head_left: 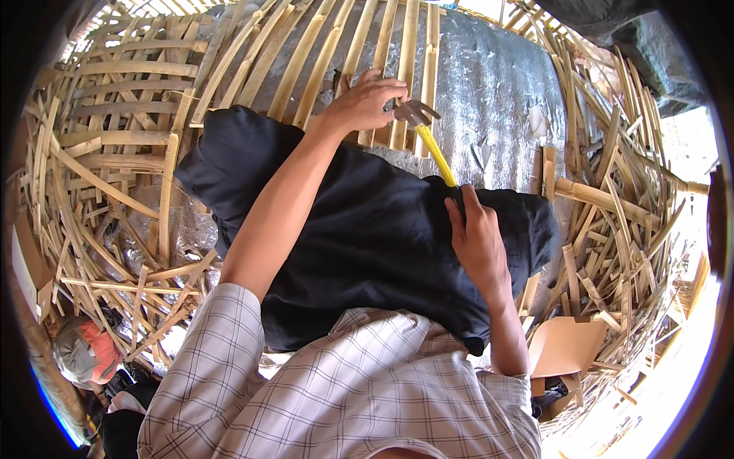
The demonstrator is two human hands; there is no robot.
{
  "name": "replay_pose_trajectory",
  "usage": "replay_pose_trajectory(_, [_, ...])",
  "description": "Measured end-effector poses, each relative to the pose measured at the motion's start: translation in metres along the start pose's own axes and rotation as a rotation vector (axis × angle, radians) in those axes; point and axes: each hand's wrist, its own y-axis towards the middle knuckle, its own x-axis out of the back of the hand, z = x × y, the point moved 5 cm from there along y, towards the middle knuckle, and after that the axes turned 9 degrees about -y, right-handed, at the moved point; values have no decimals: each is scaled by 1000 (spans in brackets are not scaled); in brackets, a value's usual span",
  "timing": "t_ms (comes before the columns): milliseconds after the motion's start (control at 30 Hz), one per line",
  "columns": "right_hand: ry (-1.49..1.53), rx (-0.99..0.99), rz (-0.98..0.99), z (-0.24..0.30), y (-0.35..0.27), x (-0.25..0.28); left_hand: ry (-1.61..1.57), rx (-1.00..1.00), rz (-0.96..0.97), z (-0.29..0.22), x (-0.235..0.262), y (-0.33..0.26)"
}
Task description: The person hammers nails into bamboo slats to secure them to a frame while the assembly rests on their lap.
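My right hand [478,241] grips the black grip of a claw hammer with a yellow handle [436,153]. Its grey metal head [417,113] rests against bamboo slats [397,69] that are bent over a grey curved surface [489,92]. Just left of the hammer head, my left hand [365,101] pinches a spot on one slat; what is between the fingertips is too small to see. My knees in dark trousers [367,229] lie under both forearms.
A woven frame of bamboo strips [107,153] curves round on the left, with clear plastic bottles [187,233] behind it. Loose bamboo offcuts [612,222] pile up on the right. Cardboard pieces [566,344] lie at lower right. A person in a red cap [86,353] is at lower left.
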Motion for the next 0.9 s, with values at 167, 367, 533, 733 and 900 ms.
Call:
replay_pose_trajectory(167, [0, 6, 36, -5, 1, 3, -21, 30, -10, 6, -8, 5])
replay_pose_trajectory(367, [-77, 9, 34, -2, 3, 0, 61, -32, -49, 9, -12, 8])
replay_pose_trajectory(533, [-8, -19, 39, 0, 4, 6, -15, 9, 1, 6, -12, 11])
replay_pose_trajectory(733, [-129, 55, 70, -5, 5, 4, 168, 9, -5, -3, -10, 4])
replay_pose_trajectory(900, [-48, -12, 49, -4, 5, 7, 140, 80, 66, 5, -13, 8])
